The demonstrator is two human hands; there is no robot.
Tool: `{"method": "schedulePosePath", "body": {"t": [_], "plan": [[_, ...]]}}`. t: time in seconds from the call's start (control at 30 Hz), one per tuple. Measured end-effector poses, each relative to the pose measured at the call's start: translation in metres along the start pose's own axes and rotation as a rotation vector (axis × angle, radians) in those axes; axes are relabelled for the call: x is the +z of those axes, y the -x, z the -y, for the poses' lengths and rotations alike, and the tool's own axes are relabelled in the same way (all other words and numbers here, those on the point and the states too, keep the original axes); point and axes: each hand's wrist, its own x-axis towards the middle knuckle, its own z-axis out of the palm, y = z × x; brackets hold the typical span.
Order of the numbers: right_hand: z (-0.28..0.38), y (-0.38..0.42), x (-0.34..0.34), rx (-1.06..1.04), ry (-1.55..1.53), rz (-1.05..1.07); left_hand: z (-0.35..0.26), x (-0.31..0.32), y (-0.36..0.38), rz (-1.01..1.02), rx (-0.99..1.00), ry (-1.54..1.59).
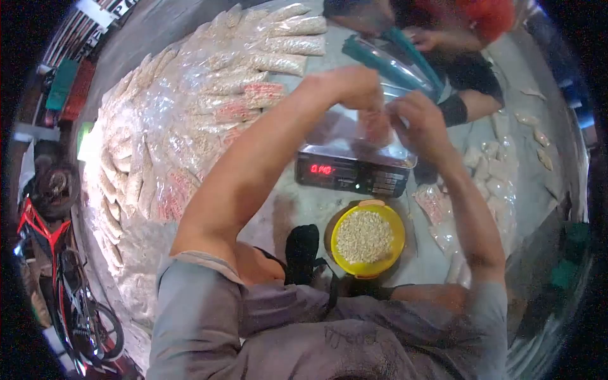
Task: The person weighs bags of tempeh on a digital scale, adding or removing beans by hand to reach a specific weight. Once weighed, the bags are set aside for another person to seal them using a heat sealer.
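Observation:
Above the metal pan of a digital scale (351,174), my left hand (362,88) and my right hand (418,120) are raised close together, both blurred. A small clear bag with red print (375,126) hangs below my left hand, its top at the fingers. My right hand is curled at the bag's right side; whether its fingers hold the plastic is unclear. Red digits glow on the scale's front panel. Nearer to me stands a yellow basin (399,244) with pale pieces (363,237) in it.
Many filled clear bags (221,95) are heaped at the left, more (494,171) at the right. Across the scale, a person (468,104) sits by a teal-edged sealing device (392,60). A red and black motorcycle (57,266) stands at the far left.

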Motion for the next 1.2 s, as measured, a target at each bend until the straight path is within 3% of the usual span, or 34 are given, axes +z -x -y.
{"method": "schedulePosePath", "body": {"t": [0.03,0.1,0.2,0.3,0.37,0.4,0.47,0.57,0.63,0.7,0.73,0.77,0.8,0.87,0.9,0.93,0.97,1.0,1.03,1.07,1.1,1.17,1.2], "plan": [[0.003,0.0,-0.004,0.045,-0.015,0.022,0.0,-0.005,0.009,0.012,-0.025,0.007],[0.01,-0.004,-0.011,0.036,-0.057,-0.022,-0.002,-0.019,0.032,-0.075,0.145,0.027],[0.038,-0.007,-0.028,0.198,-0.265,-0.046,0.0,-0.039,0.087,-0.239,0.12,0.016],[0.041,0.003,-0.036,0.307,-0.379,-0.122,0.009,-0.054,0.159,-0.294,-0.057,0.175],[0.036,0.009,-0.044,0.363,-0.25,-0.028,0.022,-0.055,0.211,-0.259,-0.336,0.559],[0.032,0.016,-0.043,0.456,-0.274,-0.016,0.033,-0.055,0.235,-0.272,-0.368,0.552],[0.017,0.032,-0.037,0.455,-0.265,0.016,0.057,-0.045,0.282,-0.115,-0.489,0.628],[0.007,0.046,-0.034,0.549,-0.258,0.083,0.067,-0.025,0.342,-0.061,-0.705,0.841],[0.004,0.052,-0.035,0.652,-0.246,0.111,0.137,0.027,0.401,0.129,-0.633,0.481],[-0.005,0.059,-0.039,0.648,-0.311,0.095,0.218,0.115,0.458,0.496,-0.152,0.145],[-0.014,0.066,-0.038,0.569,-0.273,0.021,0.224,0.133,0.473,0.526,-0.596,0.424],[-0.021,0.07,-0.043,0.645,-0.21,0.054,0.207,0.156,0.477,0.551,-1.041,0.691],[-0.032,0.08,-0.045,0.591,-0.189,0.02,0.169,0.144,0.448,0.842,-0.658,0.013],[-0.05,0.095,-0.057,0.663,-0.293,-0.081,0.194,0.2,0.49,0.819,-0.864,-0.184],[-0.054,0.101,-0.072,0.738,-0.158,-0.015,0.226,0.24,0.536,0.668,-0.775,-0.302],[-0.058,0.109,-0.086,0.719,-0.116,-0.034,0.166,0.206,0.512,0.153,-0.823,-0.112],[-0.072,0.124,-0.095,0.656,0.042,-0.025,0.212,0.238,0.553,0.307,-0.709,-0.116],[-0.074,0.132,-0.107,0.712,0.157,0.037,0.187,0.227,0.531,0.375,-0.881,-0.092],[-0.087,0.149,-0.116,0.678,0.152,0.068,0.205,0.241,0.555,0.326,-0.828,0.036],[-0.088,0.156,-0.123,0.696,0.143,0.096,0.18,0.24,0.55,0.021,-0.685,-0.222],[-0.084,0.165,-0.128,0.843,0.034,0.106,0.177,0.232,0.542,0.263,-0.948,-0.064],[-0.096,0.208,-0.132,0.74,0.262,0.274,0.157,0.213,0.518,0.293,-1.14,0.151],[-0.093,0.225,-0.133,0.748,0.284,0.324,0.163,0.221,0.527,0.305,-1.117,0.151]]}}
